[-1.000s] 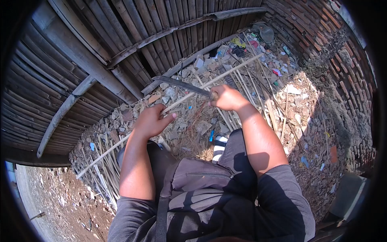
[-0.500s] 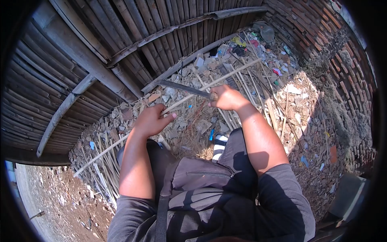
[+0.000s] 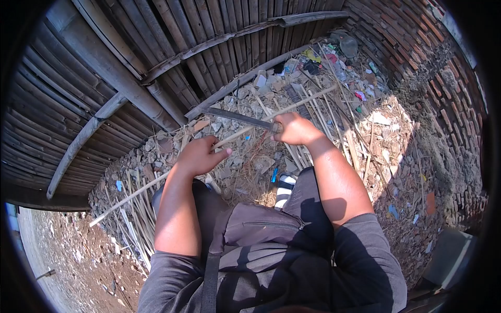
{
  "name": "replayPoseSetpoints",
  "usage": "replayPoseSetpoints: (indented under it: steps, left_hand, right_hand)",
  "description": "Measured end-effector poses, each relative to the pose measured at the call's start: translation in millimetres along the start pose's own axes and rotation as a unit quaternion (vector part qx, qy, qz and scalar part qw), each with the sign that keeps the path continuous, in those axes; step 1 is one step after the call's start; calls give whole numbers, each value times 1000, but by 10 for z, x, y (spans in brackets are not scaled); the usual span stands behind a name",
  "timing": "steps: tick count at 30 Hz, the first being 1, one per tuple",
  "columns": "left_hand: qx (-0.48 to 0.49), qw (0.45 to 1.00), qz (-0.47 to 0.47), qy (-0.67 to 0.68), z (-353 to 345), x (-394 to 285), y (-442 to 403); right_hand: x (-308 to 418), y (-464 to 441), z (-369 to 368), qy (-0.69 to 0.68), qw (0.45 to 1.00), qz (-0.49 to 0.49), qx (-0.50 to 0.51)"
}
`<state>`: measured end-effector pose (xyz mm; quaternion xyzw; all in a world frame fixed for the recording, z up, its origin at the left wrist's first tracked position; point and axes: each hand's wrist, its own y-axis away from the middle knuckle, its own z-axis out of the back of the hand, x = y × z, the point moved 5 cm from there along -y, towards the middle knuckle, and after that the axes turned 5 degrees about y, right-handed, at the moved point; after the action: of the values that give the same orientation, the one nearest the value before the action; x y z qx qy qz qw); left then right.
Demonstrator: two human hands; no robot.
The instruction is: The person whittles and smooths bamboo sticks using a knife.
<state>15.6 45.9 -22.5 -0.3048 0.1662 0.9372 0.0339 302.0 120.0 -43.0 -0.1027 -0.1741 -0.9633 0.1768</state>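
Observation:
A long, thin bamboo stick (image 3: 230,140) lies slantwise across the view, from lower left to upper right. My left hand (image 3: 198,155) is closed around it, left of its middle. In my right hand (image 3: 295,129) is the handle of a machete (image 3: 235,116), its dark blade pointing left. The blade crosses the stick close to my right fist; whether its edge bites into the stick I cannot tell. Much of the handle is hidden by my fingers.
More thin sticks (image 3: 136,221) lie beside my left leg, others (image 3: 347,138) beyond my right hand. Rubble and litter (image 3: 313,62) cover the ground. A bamboo wall (image 3: 219,31) stands ahead and left, a brick wall (image 3: 443,88) on the right. A striped sandal (image 3: 284,190) shows below.
The stick has shifted slightly toward the lower left, and its far end sits a little lower. My right hand and the machete have moved slightly down; both grips stay the same.

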Motion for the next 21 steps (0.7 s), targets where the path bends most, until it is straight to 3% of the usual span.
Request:
replayPoseSetpoints:
  steps: [17, 21]
  left_hand:
    - [2, 1000, 0, 3, 3, -16, -15]
    - [2, 1000, 6, 7, 30, -26, 7]
  right_hand:
    - [13, 83, 142, -47, 999, 9, -1]
    - [-168, 64, 226, -74, 995, 1, -66]
